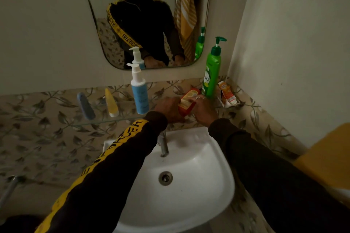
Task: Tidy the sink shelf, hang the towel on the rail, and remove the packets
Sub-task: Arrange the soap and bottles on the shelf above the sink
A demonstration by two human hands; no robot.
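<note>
Both hands meet above the glass shelf (98,123), just over the sink. My left hand (166,108) and my right hand (205,110) hold an orange-red packet (188,101) between them. Another orange packet (226,91) lies at the shelf's right end in the corner. On the shelf stand a blue pump bottle (139,92) and a tall green pump bottle (212,73). A blue tube (86,106) and a yellow tube (111,103) lie to the left. A yellow striped towel (186,11) shows in the mirror, hanging from a rail.
A white sink (189,176) with a metal tap (163,144) sits below my arms. The mirror (94,15) hangs above the shelf. The wall stands close on the right. A yellow surface (329,153) is at the right edge. A metal pipe (8,189) is at lower left.
</note>
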